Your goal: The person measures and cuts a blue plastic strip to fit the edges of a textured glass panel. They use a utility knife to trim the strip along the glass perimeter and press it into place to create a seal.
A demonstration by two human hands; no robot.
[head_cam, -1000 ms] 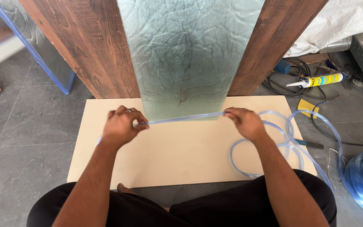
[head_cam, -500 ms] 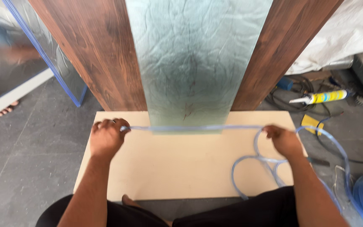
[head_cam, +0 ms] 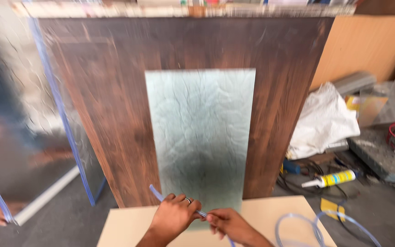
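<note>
- Behind everything stands a dark brown wooden door panel (head_cam: 110,105) with a tall pane of frosted, crinkle-patterned glass (head_cam: 202,132) in its middle; take this glass pane as the landmark.
- At the bottom edge of the pane, your left hand (head_cam: 172,218) is closed around a thin clear-blue plastic strip (head_cam: 155,192). Your right hand (head_cam: 227,224) touches it just to the right, pinching the same strip with the fingertips.
- Between the two hands, the long axis of the strip runs along the bottom edge of the pane. Its free end rises up and to the left from your left hand, over the wood beside the pane, so your left hand is nearer to that end.
- Past your right hand the strip goes down, and its loose coils (head_cam: 316,226) lie to the lower right of the pane on a pale board (head_cam: 129,224).
- To the right of the pane, on the floor, lies a sealant tube (head_cam: 330,179), white with a yellow and blue label, its nozzle pointing left.
- Further right and higher there is a crumpled white sack (head_cam: 323,121), and behind it a small yellow box (head_cam: 354,103).
</note>
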